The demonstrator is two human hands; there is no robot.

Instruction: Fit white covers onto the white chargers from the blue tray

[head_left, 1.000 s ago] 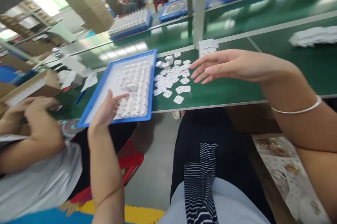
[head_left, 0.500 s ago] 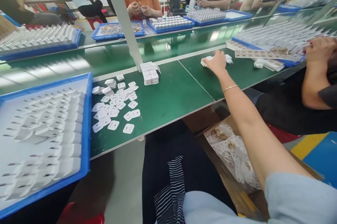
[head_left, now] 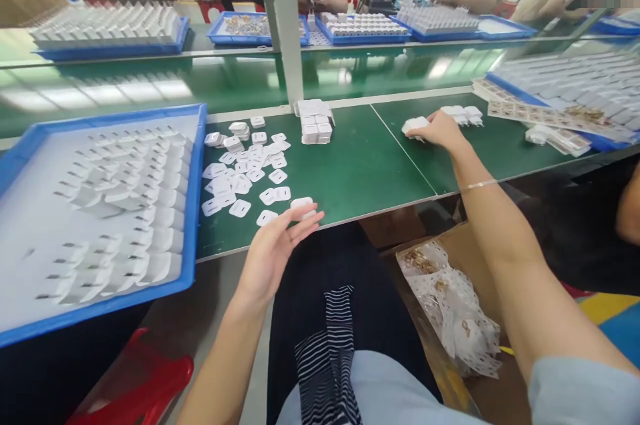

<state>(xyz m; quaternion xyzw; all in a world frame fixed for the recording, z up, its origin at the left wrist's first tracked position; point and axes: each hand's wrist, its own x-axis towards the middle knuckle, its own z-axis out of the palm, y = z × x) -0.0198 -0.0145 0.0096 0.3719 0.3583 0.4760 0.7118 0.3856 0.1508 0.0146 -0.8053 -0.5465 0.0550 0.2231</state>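
A: Where are the hands?

B: My right hand, right of centre, grasps a white plug shell on the surface; my left hand hangs released beside another shell.

A: Handling?

B: I'd judge them light, stiff, slick; pinch the flat sides.

Both forearms bare. Right wrist: thin silver bangle. Right sleeve: short, pale grey-blue, ends above elbow. Top: same pale grey-blue. Lap: dark trousers, panel of thin white stripes at centre. No rings visible on fingers.
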